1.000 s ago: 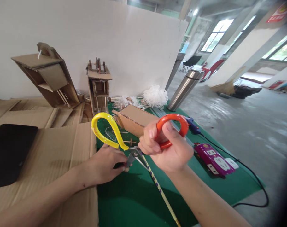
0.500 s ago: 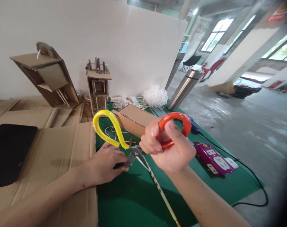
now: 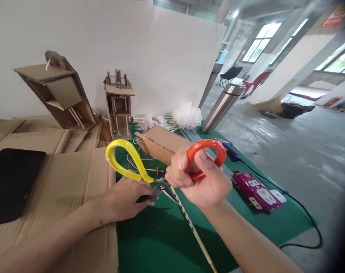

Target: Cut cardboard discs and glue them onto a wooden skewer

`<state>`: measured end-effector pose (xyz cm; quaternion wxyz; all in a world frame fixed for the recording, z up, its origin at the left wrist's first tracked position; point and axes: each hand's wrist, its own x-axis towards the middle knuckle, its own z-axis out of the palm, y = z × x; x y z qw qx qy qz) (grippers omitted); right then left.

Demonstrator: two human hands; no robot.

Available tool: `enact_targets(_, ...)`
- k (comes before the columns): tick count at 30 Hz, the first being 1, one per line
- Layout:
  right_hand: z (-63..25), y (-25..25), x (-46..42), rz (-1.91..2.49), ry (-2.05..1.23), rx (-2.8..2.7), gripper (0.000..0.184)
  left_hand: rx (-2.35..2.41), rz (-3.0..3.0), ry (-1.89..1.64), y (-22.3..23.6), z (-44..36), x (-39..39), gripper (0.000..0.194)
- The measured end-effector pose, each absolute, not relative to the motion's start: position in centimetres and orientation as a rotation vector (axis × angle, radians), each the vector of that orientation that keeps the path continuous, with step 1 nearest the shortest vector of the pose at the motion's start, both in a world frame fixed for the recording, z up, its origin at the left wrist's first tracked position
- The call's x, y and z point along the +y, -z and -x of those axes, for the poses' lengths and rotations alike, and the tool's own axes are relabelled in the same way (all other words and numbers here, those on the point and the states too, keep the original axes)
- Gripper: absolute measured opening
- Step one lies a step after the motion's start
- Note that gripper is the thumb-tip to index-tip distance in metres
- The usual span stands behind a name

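Here right hand (image 3: 206,185) clasps scissors (image 3: 161,184) by red loop (image 3: 209,143); left hand (image 3: 129,199), at blade (image 3: 156,194), grip unclear

Two hands, left hand (image 3: 128,199) and right hand (image 3: 209,182); one pair of scissors (image 3: 162,185).
By the right hand's grip I count one dotted stick (image 3: 189,220) just beside, one cardboard box (image 3: 165,144) behind, one steel flask (image 3: 223,109) farther beyond, and one blue tool (image 3: 232,151) and one purple power strip (image 3: 257,192) to the right. Left of and beyond the grip, two cardboard models (image 3: 67,91); left of the left hand, one black pad (image 3: 16,185). Well past the grip, two chairs (image 3: 231,73).
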<state>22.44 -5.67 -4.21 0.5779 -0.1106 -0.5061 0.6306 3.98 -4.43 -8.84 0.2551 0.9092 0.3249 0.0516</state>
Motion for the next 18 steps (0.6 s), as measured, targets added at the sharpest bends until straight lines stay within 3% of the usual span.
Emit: enact_targets(18,-22.46,4.42,-5.41,0.160,-1.505,-1.274,0.030,0.892,-2.498,-0.138,9.00,-3.78,-4.72,0.022)
